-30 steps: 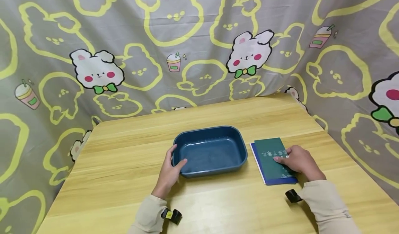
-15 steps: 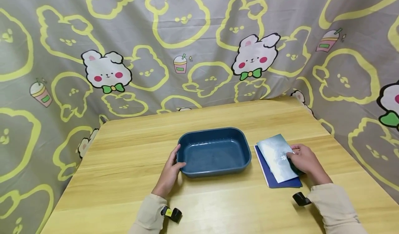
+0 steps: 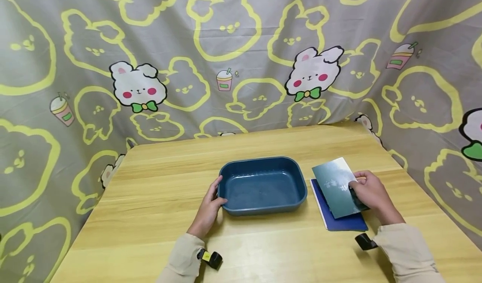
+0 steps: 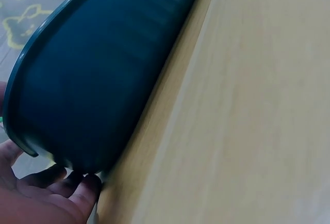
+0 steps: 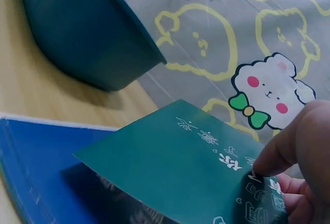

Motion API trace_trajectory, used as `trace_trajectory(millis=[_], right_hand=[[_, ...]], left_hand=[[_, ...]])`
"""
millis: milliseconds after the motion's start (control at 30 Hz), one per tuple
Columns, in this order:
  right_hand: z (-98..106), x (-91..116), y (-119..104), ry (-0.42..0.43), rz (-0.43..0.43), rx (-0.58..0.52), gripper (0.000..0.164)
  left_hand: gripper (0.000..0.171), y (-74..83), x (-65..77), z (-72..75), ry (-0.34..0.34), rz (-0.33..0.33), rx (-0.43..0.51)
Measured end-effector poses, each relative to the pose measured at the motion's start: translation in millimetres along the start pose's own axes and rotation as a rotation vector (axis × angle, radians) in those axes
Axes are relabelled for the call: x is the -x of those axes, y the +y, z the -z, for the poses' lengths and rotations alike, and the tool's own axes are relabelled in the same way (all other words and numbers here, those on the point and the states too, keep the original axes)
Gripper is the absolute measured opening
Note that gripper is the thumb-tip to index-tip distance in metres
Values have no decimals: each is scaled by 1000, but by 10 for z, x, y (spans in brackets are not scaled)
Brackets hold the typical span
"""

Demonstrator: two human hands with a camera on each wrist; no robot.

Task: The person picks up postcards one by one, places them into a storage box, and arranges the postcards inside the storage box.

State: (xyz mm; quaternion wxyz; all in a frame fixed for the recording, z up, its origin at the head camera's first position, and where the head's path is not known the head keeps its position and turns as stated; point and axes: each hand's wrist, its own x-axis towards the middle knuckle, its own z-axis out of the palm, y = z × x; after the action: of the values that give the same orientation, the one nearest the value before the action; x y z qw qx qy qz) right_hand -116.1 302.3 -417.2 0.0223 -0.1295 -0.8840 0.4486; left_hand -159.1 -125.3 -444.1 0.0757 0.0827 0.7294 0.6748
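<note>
At the right of the table, my right hand [image 3: 370, 194] pinches the right edge of a green booklet [image 3: 335, 189] with white lettering, thumb on top. The booklet is raised and tilted over a blue booklet [image 3: 344, 223]; in the right wrist view its shadow falls on the blue cover [image 5: 56, 157]. A dark teal plastic basin [image 3: 263, 189] stands left of the booklets, with nothing inside. My left hand [image 3: 208, 207] grips the basin's left end, thumb over the rim. In the left wrist view, the fingers [image 4: 85, 193] curl under the basin's outer wall [image 4: 98, 80].
A wood-grain table [image 3: 162, 216] carries everything. A grey curtain [image 3: 241, 36] with rabbit and bear drawings hangs along its back and sides. Each wrist bears a small black camera, such as the one at the right cuff [image 3: 365, 242].
My right hand has lifted the green booklet off the blue one and tilted it, uncovering more of the blue cover. The left hand stays on the basin. The head view has shifted slightly.
</note>
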Motion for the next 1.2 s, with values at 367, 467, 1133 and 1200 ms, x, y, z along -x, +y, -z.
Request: trace_trajectory(millis=[367,467,1133,1200], right_hand=[[9,-87,-255,57,94,-26,40],[1,-112,-326,61,102,-40,40],[-223,-164,-716,24,211,-66,34],[-242,-169,-754,21,227,-63,34]], left_hand=[[69,12,-5,-14,-16,-10,1],[69,24,-5,-18,-9,-11,-4],[68,7,69,14,-5,-6,-9],[68,9,73,14,-4,-3,-10]])
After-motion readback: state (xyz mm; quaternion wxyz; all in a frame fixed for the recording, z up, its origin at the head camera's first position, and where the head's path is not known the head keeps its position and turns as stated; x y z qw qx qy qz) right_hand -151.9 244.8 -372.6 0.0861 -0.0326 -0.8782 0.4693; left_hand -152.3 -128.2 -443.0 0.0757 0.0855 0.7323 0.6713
